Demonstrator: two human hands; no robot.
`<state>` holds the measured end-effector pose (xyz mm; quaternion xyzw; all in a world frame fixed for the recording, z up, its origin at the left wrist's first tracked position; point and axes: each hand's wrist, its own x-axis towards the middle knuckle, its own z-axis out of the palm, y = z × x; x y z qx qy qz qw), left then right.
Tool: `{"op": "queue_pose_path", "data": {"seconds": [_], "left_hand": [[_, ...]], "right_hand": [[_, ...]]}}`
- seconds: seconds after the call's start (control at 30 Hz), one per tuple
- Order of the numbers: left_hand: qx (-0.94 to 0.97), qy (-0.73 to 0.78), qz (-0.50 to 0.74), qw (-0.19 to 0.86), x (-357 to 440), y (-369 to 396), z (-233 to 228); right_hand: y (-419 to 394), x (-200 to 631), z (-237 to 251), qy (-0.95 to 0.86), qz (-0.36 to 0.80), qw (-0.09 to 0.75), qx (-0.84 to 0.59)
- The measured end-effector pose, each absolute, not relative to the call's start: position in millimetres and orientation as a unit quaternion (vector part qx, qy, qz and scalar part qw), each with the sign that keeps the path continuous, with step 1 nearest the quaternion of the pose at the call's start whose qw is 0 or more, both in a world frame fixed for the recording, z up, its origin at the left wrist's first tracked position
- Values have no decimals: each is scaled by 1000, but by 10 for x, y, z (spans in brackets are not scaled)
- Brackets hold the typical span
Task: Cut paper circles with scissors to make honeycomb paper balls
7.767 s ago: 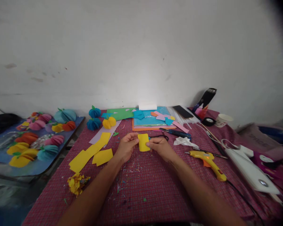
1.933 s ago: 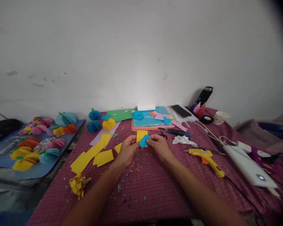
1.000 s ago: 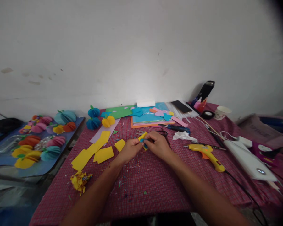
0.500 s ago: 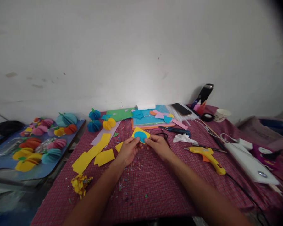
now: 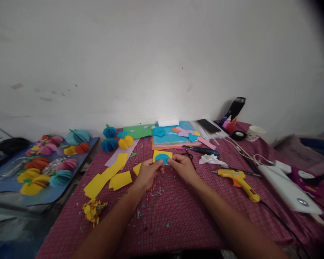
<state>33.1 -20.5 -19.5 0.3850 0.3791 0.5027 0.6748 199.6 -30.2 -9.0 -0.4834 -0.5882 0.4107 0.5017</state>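
On my far left, a blue tabletop (image 5: pixel 81 158) bears a crowd of paper pumpkins, among them a big light-blue one (image 5: pixel 77 137) at the back and a yellow one (image 5: pixel 35 184) near the front. Across a gap begins my own tabletop, spread with red checked cloth (image 5: pixel 172 223). Close to its left edge lies a crumpled yellow wad (image 5: pixel 93 210); beyond it a long yellow strip (image 5: pixel 106 175) overlaps a lilac sheet (image 5: pixel 112 159), and two dark-blue pumpkins (image 5: pixel 109 144) stand at the back, with a small yellow pumpkin (image 5: pixel 126 142) just beside them. Yellow cut pieces (image 5: pixel 121 180) lie nearer my left hand (image 5: pixel 149 173), which pinches the lower left of a yellow rectangle (image 5: pixel 164 151) with a rounded blue piece (image 5: pixel 163 157) laid against its face. My right hand (image 5: pixel 184 167) grips the lower right of the same pair, so I have both papers between my two hands, near the middle, in front of a stack of coloured sheets (image 5: pixel 175 138). To the right I see a blue-handled tool (image 5: pixel 202 150), a phone (image 5: pixel 208 126) farther back and a white crumpled tissue (image 5: pixel 212 160), then a yellow glue gun (image 5: pixel 234 175) on its side, a leaning black bottle (image 5: pixel 236 109), a black roll (image 5: pixel 238 135), a paper cup (image 5: pixel 255 133) and a flat white device (image 5: pixel 288 189).
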Motion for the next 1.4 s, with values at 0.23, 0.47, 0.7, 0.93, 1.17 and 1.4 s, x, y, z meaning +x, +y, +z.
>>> {"op": "queue_pose_path", "data": {"seconds": [0.23, 0.47, 0.7, 0.93, 1.17, 1.4], "left_hand": [[384, 374, 512, 671, 325, -192, -187], [380, 362, 499, 690, 335, -220, -146], [382, 371, 505, 679, 329, -210, -167], [377, 380, 511, 672, 342, -213, -177], [372, 371, 509, 682, 337, -213, -173], [348, 366, 508, 698, 328, -204, -188]], "right_hand": [[-312, 1963, -158, -596, 463, 485, -441], [-292, 1942, -215, -571, 452, 511, -456], [-310, 1930, -162, -577, 445, 503, -465], [-318, 1928, -149, -580, 447, 501, -461], [-325, 1915, -125, -574, 449, 500, -468], [-307, 1916, -164, -562, 476, 503, -452]]}}
